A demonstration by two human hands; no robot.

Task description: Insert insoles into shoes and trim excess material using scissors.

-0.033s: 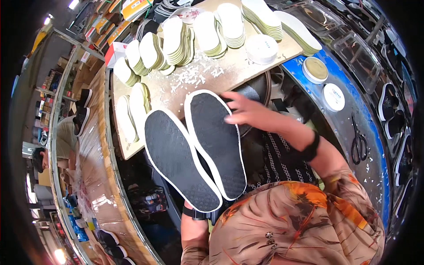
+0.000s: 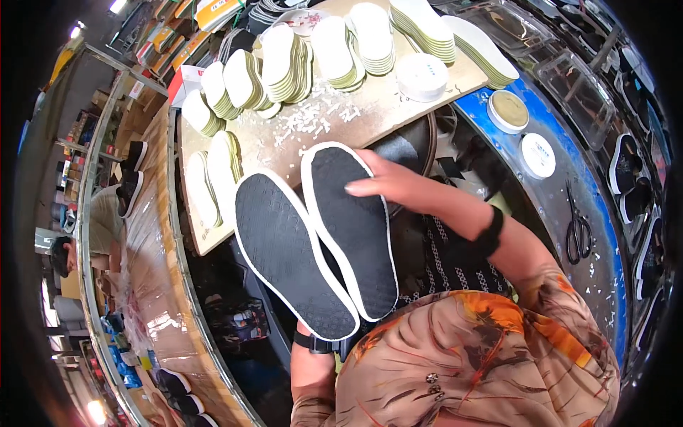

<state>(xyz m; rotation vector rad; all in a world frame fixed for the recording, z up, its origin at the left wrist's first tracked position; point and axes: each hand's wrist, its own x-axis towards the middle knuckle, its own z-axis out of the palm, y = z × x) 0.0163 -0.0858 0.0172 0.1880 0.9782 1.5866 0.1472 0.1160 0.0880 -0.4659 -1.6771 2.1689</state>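
Two shoes show their black soles with white rims, side by side, toes pointing away from me; their uppers are hidden. My right hand (image 2: 380, 181) grips the right shoe (image 2: 347, 228) by its outer edge near the toe. Its thumb lies on the sole and the other fingers pass behind. The left shoe (image 2: 284, 249) leans against it, with the heels close together. My left hand (image 2: 302, 329) is almost wholly covered by the left shoe's heel, so its fingers cannot be seen; a black band circles that wrist.
Stacks of white insoles (image 2: 288, 60) and white scraps (image 2: 309, 121) lie on a board (image 2: 384, 127) ahead. A round white tub (image 2: 422, 77) stands there too. On the blue-edged bench at right are an open tin (image 2: 509, 112), a white lid (image 2: 538, 156) and black scissors (image 2: 578, 231).
My right hand has moved slightly left and closed on the right shoe, its thumb now farther onto the sole. Both shoes have shifted very slightly.
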